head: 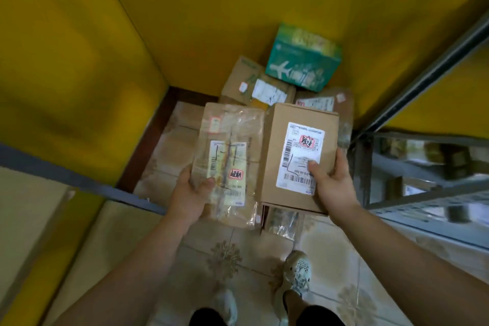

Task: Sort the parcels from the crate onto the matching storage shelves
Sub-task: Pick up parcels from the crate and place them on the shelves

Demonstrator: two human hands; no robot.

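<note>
Above the tiled floor [238, 246], two parcels are held side by side, long axes running away from the body. The flat taped parcel [227, 164] is gripped at its near end by the left hand [191, 188], thumb on top; the labelled cardboard box [299, 156] is clasped at its near corner by the right hand [330, 182], thumb pressed on the label. The metal shelving [423, 193] is seen off to the right, so the box is judged nearer to it.
</note>
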